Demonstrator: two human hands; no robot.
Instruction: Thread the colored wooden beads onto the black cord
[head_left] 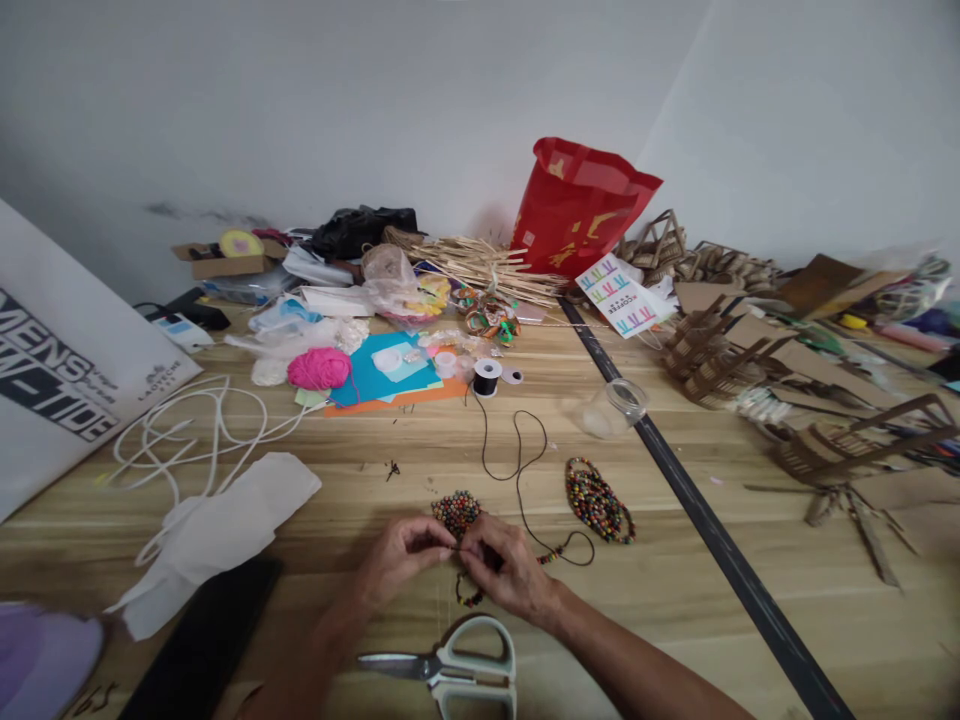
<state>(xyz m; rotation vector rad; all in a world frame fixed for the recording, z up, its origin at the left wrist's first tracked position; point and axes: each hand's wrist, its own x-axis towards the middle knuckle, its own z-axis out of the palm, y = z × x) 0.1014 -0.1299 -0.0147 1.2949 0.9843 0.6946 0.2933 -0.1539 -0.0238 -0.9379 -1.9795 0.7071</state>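
At the near middle of the table my left hand [407, 552] and my right hand [506, 562] meet, fingertips pinched on a thin black cord [517, 480]. Several small coloured beads [471, 601] hang on the cord below my right hand, and more are strung to its right. The cord runs up the table toward a spool of black cord [486, 378]. Just beyond my fingers lies a pile of loose beads [456, 510]. A coiled bead strand [598, 502] rests to the right. White-handled scissors [472, 665] lie close to me, blades pointing left.
A clear plastic cup [616, 408] stands beside a black strip [690, 490] crossing the table. Pink yarn [319, 369], white cable [217, 440] and white paper [240, 525] are on the left. Small woven chairs [701, 355] crowd the right. A red bag [581, 210] stands at the back.
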